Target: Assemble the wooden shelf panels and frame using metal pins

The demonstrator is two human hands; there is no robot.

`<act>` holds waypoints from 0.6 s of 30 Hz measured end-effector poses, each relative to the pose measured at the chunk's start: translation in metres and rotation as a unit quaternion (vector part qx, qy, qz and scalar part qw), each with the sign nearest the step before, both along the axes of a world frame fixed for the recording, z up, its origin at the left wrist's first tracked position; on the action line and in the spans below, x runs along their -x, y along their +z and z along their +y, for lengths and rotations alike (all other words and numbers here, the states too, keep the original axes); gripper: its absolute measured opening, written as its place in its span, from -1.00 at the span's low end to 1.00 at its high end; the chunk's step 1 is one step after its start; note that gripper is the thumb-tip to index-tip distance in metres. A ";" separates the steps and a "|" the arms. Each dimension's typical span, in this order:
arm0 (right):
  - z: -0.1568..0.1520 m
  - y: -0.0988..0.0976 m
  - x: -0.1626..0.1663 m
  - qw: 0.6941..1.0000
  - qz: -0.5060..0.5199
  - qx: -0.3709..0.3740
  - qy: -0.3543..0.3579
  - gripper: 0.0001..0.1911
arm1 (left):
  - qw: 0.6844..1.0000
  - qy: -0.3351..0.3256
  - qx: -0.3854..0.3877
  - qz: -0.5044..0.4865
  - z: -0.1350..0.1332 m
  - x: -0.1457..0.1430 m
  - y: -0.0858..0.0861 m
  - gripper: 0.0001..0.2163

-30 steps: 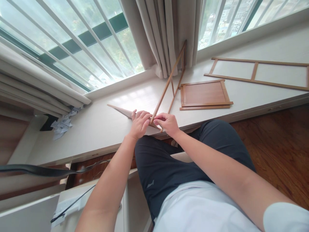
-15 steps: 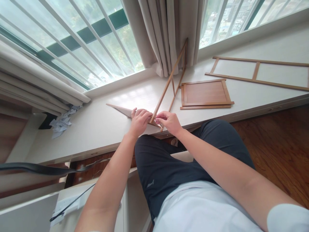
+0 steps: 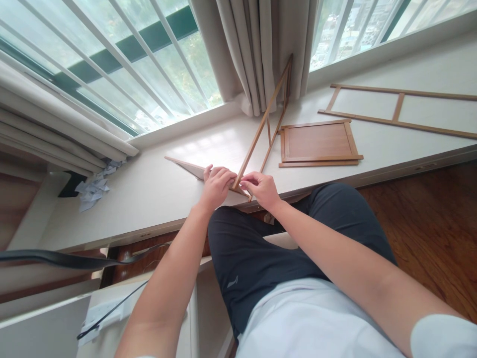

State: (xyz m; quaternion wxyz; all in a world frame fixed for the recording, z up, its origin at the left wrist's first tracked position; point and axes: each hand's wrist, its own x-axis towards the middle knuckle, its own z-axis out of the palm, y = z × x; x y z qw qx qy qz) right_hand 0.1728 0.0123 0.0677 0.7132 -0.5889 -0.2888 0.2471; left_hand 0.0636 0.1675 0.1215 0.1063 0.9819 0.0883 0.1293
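Observation:
A slim wooden frame (image 3: 257, 135) with a crossbar stands tilted on the white ledge, its near end between my hands. Against that end meets a wooden panel (image 3: 188, 167), which stretches away to the left. My left hand (image 3: 217, 186) is closed over the panel's edge right beside the frame's lower corner. On the other side of the corner, my right hand (image 3: 263, 188) has thumb and forefinger pinched together at the frame. Whatever small thing lies in that pinch is too small to make out.
Stacked framed wooden panels (image 3: 316, 143) lie to the right on the white ledge (image 3: 141, 199). Farther right is a ladder-like wooden frame (image 3: 398, 107). Crumpled paper scraps (image 3: 93, 191) sit at the left. A beige curtain (image 3: 242, 54) hangs behind the tilted frame; a dark strap (image 3: 67, 259) crosses the lower left.
The view has shifted very slightly. Both hands stay at the frame's corner, with only a tiny movement of the right fingers.

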 end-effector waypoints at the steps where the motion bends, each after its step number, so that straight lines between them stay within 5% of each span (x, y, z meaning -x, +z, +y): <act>1: 0.000 0.000 0.000 1.000 0.001 0.002 0.000 -0.83 | 1.000 0.001 0.000 0.002 0.000 0.000 0.000 -0.76; 18: 0.001 0.007 0.001 0.997 -0.061 0.032 -0.030 -0.86 | 1.000 -0.007 -0.003 0.016 -0.015 0.005 0.003 -0.51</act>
